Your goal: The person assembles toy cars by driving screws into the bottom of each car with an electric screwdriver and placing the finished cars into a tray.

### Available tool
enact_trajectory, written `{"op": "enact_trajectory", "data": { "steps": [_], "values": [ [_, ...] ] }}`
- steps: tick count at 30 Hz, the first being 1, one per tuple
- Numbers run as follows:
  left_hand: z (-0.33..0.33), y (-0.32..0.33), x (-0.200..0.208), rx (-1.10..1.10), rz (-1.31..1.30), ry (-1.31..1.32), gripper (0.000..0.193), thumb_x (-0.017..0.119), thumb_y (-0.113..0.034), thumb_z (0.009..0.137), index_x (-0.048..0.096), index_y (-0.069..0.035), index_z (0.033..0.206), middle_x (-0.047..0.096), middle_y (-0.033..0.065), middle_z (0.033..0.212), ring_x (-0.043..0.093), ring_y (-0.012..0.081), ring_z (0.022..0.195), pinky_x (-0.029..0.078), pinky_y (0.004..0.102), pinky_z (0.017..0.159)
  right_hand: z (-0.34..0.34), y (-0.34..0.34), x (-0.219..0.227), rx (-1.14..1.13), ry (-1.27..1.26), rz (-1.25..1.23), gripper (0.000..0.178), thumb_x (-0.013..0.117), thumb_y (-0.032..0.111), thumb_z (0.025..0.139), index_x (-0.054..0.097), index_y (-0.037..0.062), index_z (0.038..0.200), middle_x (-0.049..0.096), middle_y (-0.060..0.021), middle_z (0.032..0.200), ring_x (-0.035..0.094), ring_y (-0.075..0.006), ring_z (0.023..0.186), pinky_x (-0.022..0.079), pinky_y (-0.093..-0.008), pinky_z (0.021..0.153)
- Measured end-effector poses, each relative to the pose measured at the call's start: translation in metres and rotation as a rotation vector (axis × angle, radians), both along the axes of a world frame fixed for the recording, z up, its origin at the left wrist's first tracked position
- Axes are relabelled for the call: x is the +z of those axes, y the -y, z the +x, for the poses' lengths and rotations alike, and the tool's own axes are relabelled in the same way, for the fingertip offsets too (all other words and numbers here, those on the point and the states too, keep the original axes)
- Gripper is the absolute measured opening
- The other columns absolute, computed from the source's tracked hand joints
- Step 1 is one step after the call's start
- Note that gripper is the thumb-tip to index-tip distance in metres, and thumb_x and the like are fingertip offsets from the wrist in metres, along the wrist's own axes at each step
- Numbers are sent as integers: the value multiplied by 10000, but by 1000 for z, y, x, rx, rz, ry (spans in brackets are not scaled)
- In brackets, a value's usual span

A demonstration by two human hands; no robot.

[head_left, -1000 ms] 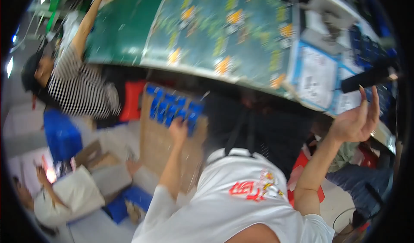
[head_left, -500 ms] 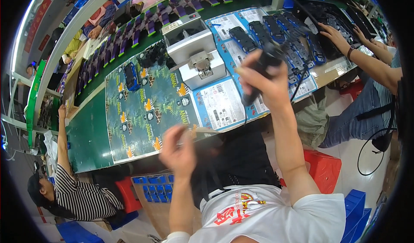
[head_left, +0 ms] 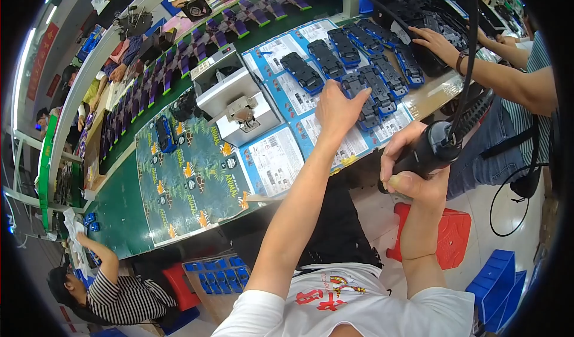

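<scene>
My right hand is wrapped around a black electric screwdriver, held off the table's front edge, with a cable running upward from it. On the right part of the bench, my left hand has its thumb and fingers on either side of a blue-and-black toy car chassis and grips its near end. Several similar toy car chassis lie underside up in rows around it. Left of that hand stands a white-and-grey box-shaped fixture with a metal clamp on its front.
A single blue toy car lies on the animal-print sheet to the left. Purple-and-green parts line the far side. A black bin stands at the back right, by a co-worker's hand. A red stool is below.
My left hand has moved from near the bench's front edge, up and right, onto a chassis. My right hand has drawn the screwdriver away from the chassis, down and right.
</scene>
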State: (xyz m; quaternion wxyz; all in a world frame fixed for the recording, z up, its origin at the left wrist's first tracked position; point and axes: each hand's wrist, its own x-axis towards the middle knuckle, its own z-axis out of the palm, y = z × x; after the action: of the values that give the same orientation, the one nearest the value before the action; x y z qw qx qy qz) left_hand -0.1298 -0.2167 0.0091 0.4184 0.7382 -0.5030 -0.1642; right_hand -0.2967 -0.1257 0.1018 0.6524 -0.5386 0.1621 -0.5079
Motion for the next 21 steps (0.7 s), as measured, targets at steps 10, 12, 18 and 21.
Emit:
{"op": "enact_trajectory", "data": {
  "steps": [10,12,18,21],
  "values": [
    [65,-163,22,127,-350,-1168,261,646,-169,926,577,-35,1139,650,81,985,657,193,884,589,398,786,58,26,12,37,502,-232,245,602,125,898,481,-4,1068,556,-140,787,532,-174,586,487,-309,553],
    [92,-198,10,171,-363,-1259,250,589,-234,978,558,-27,1115,657,133,955,689,240,837,609,415,726,92,29,22,-8,391,-293,263,568,257,939,499,29,1050,522,-90,833,503,-167,625,441,-332,607],
    [128,-231,-9,173,-398,-1123,244,664,-200,941,564,-27,1081,685,131,917,706,221,706,618,370,609,217,32,27,-95,415,-302,98,770,28,820,676,0,828,641,-7,665,586,-56,545,434,-196,504],
    [142,-233,-22,172,-362,-1116,244,672,-197,935,566,-26,1074,687,132,931,706,218,720,610,377,573,245,30,11,-182,256,-430,119,777,42,821,671,4,858,648,-13,686,591,-62,563,456,-202,519]
  ]
}}
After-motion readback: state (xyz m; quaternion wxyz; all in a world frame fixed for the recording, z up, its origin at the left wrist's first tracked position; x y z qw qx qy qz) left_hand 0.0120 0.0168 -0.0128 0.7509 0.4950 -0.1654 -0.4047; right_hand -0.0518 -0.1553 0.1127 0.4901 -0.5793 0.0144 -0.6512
